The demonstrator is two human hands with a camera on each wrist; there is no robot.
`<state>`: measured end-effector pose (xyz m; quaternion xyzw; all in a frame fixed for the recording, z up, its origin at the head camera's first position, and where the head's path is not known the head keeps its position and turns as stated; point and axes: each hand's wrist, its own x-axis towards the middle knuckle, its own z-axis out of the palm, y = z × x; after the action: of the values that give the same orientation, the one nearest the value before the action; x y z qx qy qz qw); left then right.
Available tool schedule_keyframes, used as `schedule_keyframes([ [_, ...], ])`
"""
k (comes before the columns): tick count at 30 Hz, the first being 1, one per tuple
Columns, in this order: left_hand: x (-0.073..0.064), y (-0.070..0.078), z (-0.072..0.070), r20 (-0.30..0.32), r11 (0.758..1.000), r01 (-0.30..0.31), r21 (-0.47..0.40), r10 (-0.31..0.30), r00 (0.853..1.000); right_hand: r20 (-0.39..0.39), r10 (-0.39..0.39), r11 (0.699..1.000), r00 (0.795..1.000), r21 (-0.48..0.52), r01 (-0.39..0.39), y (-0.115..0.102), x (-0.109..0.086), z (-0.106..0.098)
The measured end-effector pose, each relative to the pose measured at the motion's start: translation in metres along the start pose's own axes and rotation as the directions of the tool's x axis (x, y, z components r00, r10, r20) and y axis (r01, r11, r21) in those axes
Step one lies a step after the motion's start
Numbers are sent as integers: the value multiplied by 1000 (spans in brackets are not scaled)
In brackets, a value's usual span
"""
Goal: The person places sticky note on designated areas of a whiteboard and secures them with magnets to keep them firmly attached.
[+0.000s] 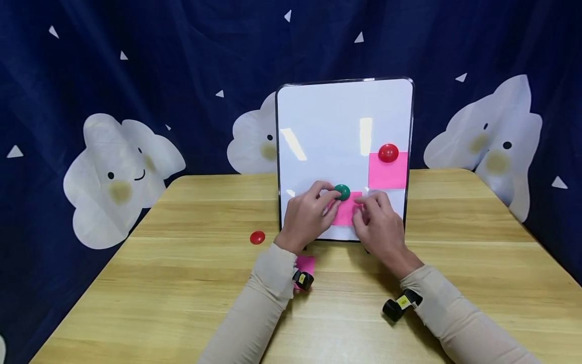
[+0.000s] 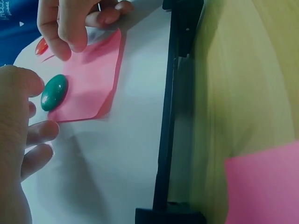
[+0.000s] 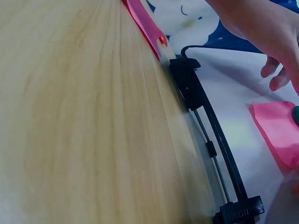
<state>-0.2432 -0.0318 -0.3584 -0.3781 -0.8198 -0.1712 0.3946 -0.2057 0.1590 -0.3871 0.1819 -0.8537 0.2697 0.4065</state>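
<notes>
A green round magnet (image 1: 342, 192) sits at the upper edge of a pink sticky note (image 1: 346, 212) low on the whiteboard (image 1: 325, 116). My left hand (image 1: 310, 212) is beside the magnet, a fingertip right at its rim in the left wrist view, the other fingers loosely bent and apart from it. At the note's right side, my right hand (image 1: 379, 222) has its fingertips (image 2: 77, 44) against the paper, overlapping that edge. The note's lower edge (image 2: 110, 100) lifts slightly off the board. Higher on the right, a red magnet (image 1: 388, 153) holds another pink note (image 1: 387, 174).
On the wooden table (image 1: 204, 298) lies a loose red magnet (image 1: 257, 237), left of the board. Another pink note (image 1: 305, 264) is partly hidden under my left wrist. The board stands on black feet (image 3: 238, 210). Behind hangs a blue cloud-patterned curtain (image 1: 195, 50).
</notes>
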Motion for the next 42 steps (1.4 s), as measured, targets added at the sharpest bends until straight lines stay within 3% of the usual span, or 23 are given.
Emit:
schedule_keyframes([
  [9, -11, -5, -10, 15, 1000, -12, 7, 12, 1000, 13, 9, 1000, 1000, 9, -9, -6, 0, -1],
  [17, -23, -9, -22, 114, 999, -32, 37, 27, 993, 40, -3, 998, 999, 58, 1, -11, -2, -1],
  [25, -36, -16, -38, 278, 995, 96, -33, -83, 957, 150, -1, 983, 989, 181, -27, -24, -4, 2],
  [30, -43, -22, -47, 335, 993, 114, -27, -98, 937, 204, -37, 964, 978, 265, -19, -32, -6, 5],
  [35, -49, -26, -53, 382, 979, 183, -93, -135, 914, 295, -106, 946, 950, 325, 4, -40, -10, 9],
  [38, -52, -29, -56, 405, 960, 249, -130, -178, 897, 380, -127, 940, 916, 341, -12, -44, -11, 10],
  [42, -57, -33, -61, 424, 951, 282, -128, -205, 882, 484, -139, 942, 864, 333, -36, -50, -14, 12],
])
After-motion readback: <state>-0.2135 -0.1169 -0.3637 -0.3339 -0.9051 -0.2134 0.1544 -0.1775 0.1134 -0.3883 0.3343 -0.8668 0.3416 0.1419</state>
